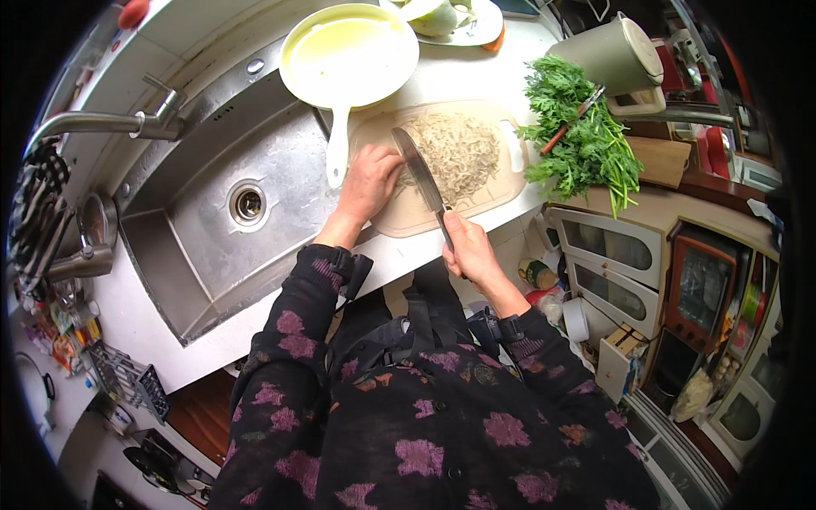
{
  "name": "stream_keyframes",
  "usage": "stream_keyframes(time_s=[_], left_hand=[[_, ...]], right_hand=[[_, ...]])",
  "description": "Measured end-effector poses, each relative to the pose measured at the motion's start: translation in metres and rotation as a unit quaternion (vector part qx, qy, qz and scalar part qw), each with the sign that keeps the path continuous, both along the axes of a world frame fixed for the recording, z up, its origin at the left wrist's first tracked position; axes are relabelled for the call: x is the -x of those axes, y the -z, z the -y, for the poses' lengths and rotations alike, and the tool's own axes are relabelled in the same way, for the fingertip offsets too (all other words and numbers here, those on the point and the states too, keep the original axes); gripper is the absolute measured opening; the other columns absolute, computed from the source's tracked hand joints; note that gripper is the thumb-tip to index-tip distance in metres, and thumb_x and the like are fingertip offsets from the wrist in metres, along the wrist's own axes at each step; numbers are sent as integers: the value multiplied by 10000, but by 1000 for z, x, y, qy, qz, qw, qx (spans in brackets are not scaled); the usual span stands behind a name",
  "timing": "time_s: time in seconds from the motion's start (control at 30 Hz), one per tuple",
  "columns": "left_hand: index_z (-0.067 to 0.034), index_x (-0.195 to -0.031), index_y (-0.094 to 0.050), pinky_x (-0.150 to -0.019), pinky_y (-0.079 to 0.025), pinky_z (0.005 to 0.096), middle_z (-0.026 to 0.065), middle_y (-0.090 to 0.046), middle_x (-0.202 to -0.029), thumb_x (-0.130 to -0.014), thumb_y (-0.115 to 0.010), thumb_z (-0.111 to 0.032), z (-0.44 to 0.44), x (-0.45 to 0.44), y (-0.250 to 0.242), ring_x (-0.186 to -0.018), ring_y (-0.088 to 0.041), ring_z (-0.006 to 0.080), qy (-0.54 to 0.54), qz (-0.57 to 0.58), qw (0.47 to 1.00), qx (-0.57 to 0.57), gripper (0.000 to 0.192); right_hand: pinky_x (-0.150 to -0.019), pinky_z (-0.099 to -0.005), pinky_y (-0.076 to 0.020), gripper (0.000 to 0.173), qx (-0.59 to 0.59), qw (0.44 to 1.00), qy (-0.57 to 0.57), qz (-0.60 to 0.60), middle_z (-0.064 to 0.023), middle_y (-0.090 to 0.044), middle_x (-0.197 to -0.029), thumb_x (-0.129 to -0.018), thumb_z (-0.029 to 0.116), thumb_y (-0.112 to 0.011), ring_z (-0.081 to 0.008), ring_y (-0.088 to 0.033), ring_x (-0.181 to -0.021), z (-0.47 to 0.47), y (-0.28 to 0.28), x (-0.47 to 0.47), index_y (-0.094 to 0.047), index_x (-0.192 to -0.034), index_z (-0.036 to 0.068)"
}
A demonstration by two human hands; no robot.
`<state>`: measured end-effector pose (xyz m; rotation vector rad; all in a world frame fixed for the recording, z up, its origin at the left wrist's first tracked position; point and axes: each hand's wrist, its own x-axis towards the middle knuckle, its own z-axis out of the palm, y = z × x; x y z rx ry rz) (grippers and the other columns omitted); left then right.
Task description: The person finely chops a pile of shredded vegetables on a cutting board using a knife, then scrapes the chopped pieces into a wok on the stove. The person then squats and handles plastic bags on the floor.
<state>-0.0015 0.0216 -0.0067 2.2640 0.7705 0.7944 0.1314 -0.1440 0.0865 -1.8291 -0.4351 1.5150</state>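
Note:
My right hand is closed around the dark handle of a kitchen knife, whose blade slants up and left over a beige cutting board. A heap of finely chopped pale food, perhaps shredded mushrooms, covers much of the board to the right of the blade. My left hand rests at the board's left side with its fingers bent, fingertips close to the blade. Some pale shreds lie by those fingertips. Whether the left fingers hold any is hidden.
Left of the board is a steel sink with a faucet. A pale green pan overlaps its far corner, handle towards me. Leafy greens and a lidded pitcher stand right. A plate with cut vegetables sits behind.

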Motion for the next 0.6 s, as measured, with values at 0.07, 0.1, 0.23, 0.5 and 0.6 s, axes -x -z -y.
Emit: stream_keyframes(time_s=[0.07,0.1,0.23,0.5,0.6], left_hand=[[-38,-910,-683,-801,-485,381,66,-656,-942,-787,-697,-32,0,0,1,-896,-584,288,-2,-7,1000,-2,124],[-40,-914,-687,-803,-485,382,64,-658,-945,-784,-697,-29,0,-1,1,-898,-585,287,2,-10,1000,1,131],[-46,-926,-699,-812,-486,384,59,-663,-954,-770,-698,-16,0,-1,3,-906,-588,282,13,-20,1000,-3,159],[-33,-922,-692,-816,-489,379,70,-660,-952,-771,-696,-10,-3,0,3,-910,-589,288,17,-11,1000,1,153],[-24,-914,-685,-811,-489,377,79,-658,-950,-776,-694,-12,-3,4,2,-907,-588,293,9,16,1000,17,139]], right_hand=[[-353,-241,-314,503,7,1000,-10,11,10,-451,-506,-998,539,-447,-78,-411,-375,-2,3,1,-562,-931,54],[-357,-237,-311,505,12,1000,-16,18,11,-449,-515,-998,544,-444,-77,-404,-379,-2,5,1,-560,-948,54],[-386,-269,-329,526,8,998,-8,54,14,-436,-498,-995,533,-465,-83,-416,-401,-4,17,6,-562,-838,40],[-372,-260,-319,516,15,999,-3,36,11,-435,-491,-997,528,-461,-83,-410,-384,-8,9,-2,-564,-862,40],[-355,-249,-309,505,6,1000,-4,25,10,-434,-483,-1000,525,-458,-82,-403,-364,-6,-3,-2,-564,-887,44]])
